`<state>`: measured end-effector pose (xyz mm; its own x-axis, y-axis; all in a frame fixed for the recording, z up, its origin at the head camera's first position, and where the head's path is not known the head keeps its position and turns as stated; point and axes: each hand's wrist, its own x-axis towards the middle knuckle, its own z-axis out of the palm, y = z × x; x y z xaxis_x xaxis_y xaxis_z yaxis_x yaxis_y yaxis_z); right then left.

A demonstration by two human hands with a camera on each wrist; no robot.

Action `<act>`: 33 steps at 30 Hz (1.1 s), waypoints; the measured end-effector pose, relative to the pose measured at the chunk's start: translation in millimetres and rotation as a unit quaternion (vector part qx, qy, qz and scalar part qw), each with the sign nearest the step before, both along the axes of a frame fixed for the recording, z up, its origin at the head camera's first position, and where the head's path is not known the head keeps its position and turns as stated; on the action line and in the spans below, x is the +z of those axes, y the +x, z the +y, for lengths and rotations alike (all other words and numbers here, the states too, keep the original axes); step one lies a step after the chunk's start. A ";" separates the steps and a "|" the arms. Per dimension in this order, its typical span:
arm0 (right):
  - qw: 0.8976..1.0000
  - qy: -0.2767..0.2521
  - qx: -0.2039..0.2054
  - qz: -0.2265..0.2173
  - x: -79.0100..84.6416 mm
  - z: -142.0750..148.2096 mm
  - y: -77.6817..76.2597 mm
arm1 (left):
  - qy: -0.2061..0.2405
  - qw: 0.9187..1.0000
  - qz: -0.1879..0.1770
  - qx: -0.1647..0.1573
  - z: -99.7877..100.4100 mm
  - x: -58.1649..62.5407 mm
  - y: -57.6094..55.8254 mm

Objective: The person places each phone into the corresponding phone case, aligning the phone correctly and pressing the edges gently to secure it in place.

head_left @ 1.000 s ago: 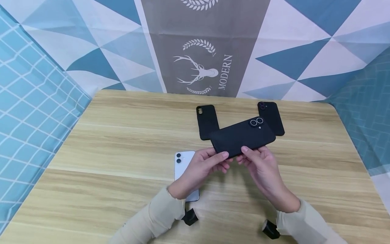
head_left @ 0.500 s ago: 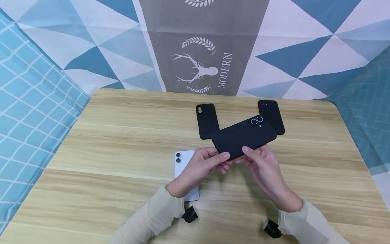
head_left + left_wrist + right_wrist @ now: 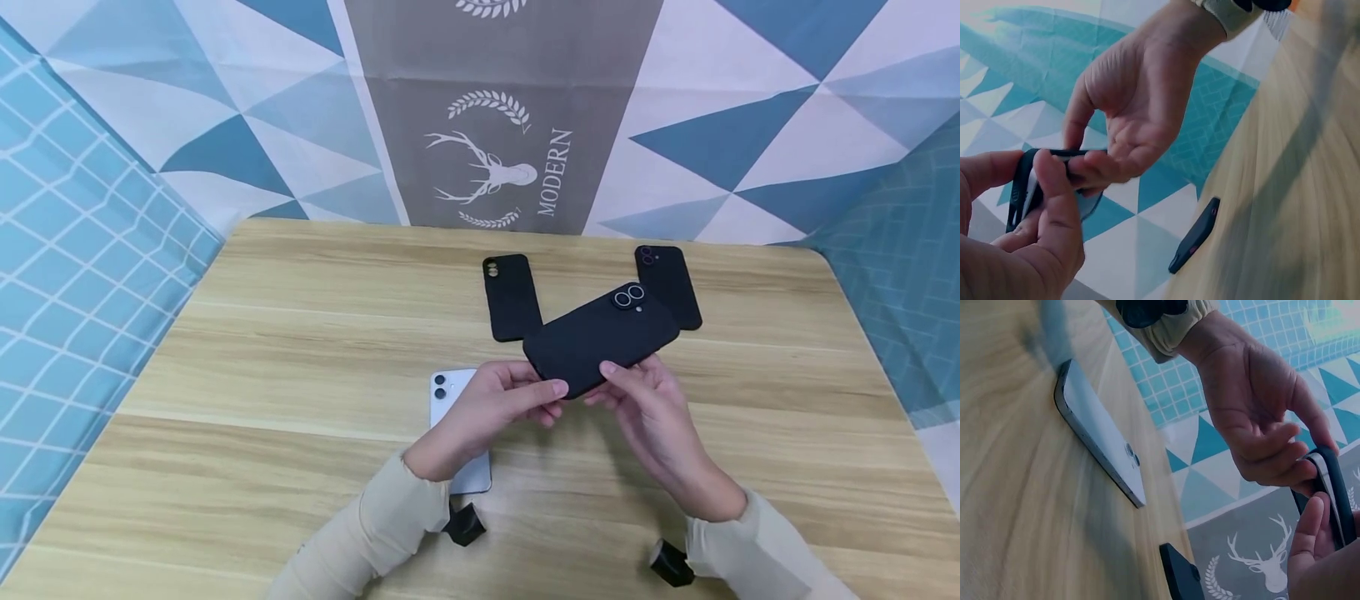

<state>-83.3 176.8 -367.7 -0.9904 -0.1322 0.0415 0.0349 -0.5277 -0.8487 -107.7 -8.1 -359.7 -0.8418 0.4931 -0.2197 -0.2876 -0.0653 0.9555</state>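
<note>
A phone in a black case (image 3: 600, 342) is held up over the table, tilted, its two ringed lenses at the upper right. My left hand (image 3: 506, 404) pinches its lower left corner, thumb on the back. My right hand (image 3: 652, 404) grips the lower edge, thumb on the back and fingers beneath. In the left wrist view, a pale edge shows within the black case rim (image 3: 1021, 187). The right wrist view also shows a silvery band inside the case (image 3: 1335, 487). A white phone (image 3: 472, 475) lies partly hidden under my left hand and forearm.
A black phone case (image 3: 512, 298) with wood-coloured lens holes lies at the back middle of the wooden table (image 3: 262, 350). Another black case (image 3: 675, 287) lies to its right, partly covered by the held phone. Black wrist devices (image 3: 465, 525) show below both sleeves. Patterned cloth hangs behind.
The held phone's left end has dipped slightly toward me, so it tilts a little more. My left hand has shifted slightly with it; both hands keep their hold.
</note>
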 end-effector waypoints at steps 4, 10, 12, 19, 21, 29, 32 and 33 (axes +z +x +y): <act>1.000 0.005 0.020 -0.005 -0.5 -3.3 0.7 | 0.016 1.000 0.004 0.011 2.5 -4.3 2.3; 0.997 0.067 0.002 -0.032 4.1 -7.9 2.3 | 0.030 0.999 0.009 0.025 5.7 -6.5 5.0; 0.996 0.085 0.001 -0.039 5.4 -8.0 2.9 | 0.031 0.999 0.013 0.028 6.1 -5.8 5.5; 0.995 0.092 0.010 -0.037 4.9 -6.9 3.2 | 0.027 0.999 0.010 0.036 7.3 -4.3 7.0; 0.995 0.090 0.013 -0.034 4.4 -6.4 2.9 | 0.027 0.999 0.006 0.040 7.9 -3.4 7.5; 0.994 0.102 0.014 -0.036 5.5 -4.5 3.1 | 0.016 0.999 0.001 0.049 10.4 -4.5 11.1; 0.995 0.095 0.011 -0.042 6.3 -3.6 3.4 | 0.005 0.999 -0.001 0.034 11.0 -6.6 11.9; 0.995 0.089 0.010 -0.044 6.5 -3.1 3.5 | 0.002 1.000 -0.002 0.026 11.2 -7.3 11.9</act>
<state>-79.8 173.8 -361.2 -0.9862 -0.1497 -0.0711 0.1223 -0.3678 -0.9218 -95.7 3.1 -367.0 -0.8656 0.4490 -0.2216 -0.2878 -0.0840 0.9540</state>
